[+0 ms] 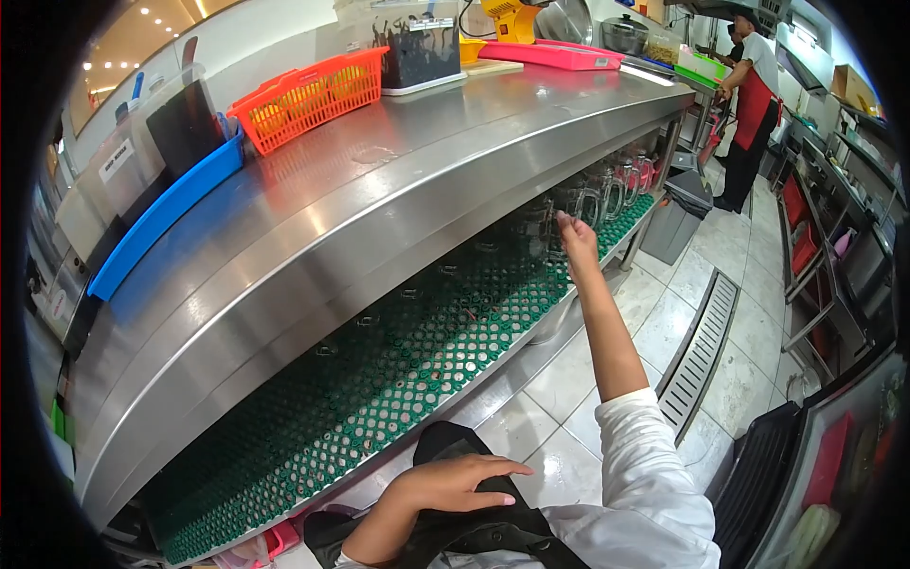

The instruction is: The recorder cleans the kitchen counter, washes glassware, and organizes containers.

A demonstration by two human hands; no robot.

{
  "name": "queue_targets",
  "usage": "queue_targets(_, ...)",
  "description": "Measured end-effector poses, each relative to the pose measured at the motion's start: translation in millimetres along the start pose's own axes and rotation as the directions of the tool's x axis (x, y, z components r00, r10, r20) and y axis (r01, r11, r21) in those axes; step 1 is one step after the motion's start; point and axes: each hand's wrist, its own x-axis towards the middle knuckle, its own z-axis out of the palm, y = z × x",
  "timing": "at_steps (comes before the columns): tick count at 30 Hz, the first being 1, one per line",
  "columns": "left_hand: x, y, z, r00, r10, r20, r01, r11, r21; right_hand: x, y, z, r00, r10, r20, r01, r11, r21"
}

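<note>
My right hand [579, 242] reaches under the stainless steel counter, its fingers curled at the handle of a clear glass mug [544, 226]. Whether the fingers close fully on that handle cannot be told. More glass mugs [611, 192] stand in rows behind it on a green perforated mat [455, 355], which covers the lower shelf. The mugs deeper in the shade are hard to make out. My left hand [466, 484] rests over my dark apron near my lap, fingers apart, with nothing in it.
On the steel counter [426, 142] stand an orange basket [313, 96], a blue tray [170, 213] and a pink tray [551, 55]. A grey bin [675, 213] stands past the counter's end. A floor drain grate [700, 348] lies at right. Farther back, a person in a red apron [755, 121] stands near another person.
</note>
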Motion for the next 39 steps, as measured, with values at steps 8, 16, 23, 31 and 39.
queue_targets(8,-4,-5,3,0.999,0.009,-0.031,-0.01,1.0,-0.016,-18,7,11,0.686,-0.658,-0.312,0.316,0.655,-0.687)
queue_targets(16,-17,-11,17,0.998,-0.018,-0.06,0.018,1.0,-0.005,-60,17,60,0.854,-0.488,-0.18,0.191,0.616,-0.764)
queue_targets(23,-26,-7,21,0.994,-0.058,-0.09,0.054,0.998,-0.046,-30,25,39,0.911,-0.393,-0.123,0.215,0.71,-0.67)
queue_targets(31,-49,1,30,0.982,-0.016,-0.188,0.015,1.0,-0.007,-34,35,33,0.907,-0.421,-0.005,0.319,0.694,-0.646)
queue_targets(39,-217,90,45,-0.164,0.663,-0.73,0.625,0.643,0.444,-161,-108,96,0.409,-0.9,0.149,0.848,0.315,-0.427)
